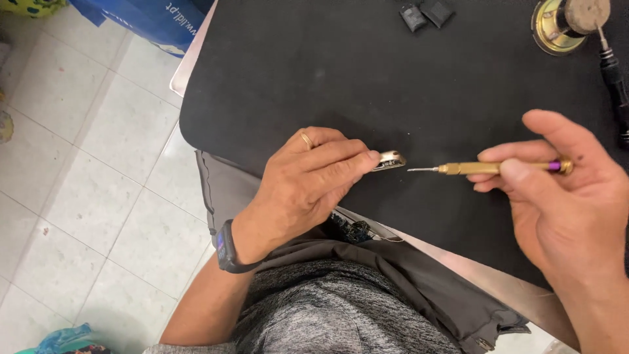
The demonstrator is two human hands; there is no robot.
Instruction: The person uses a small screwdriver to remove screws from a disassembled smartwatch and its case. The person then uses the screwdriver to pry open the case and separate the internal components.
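My left hand pinches a small silver, oval metal part between thumb and fingers; only its right end shows. A gold ring sits on one finger and a dark wristband on the wrist. My right hand grips a slim gold precision screwdriver with a purple collar near its rear end. The fine tip points left and stops a short gap away from the metal part. Both hands hover over a black mat on the table.
Two small black parts lie at the mat's far edge. A round brass-coloured holder stands at the far right, with a black-handled tool beside it. Pale floor tiles and a blue bag are to the left.
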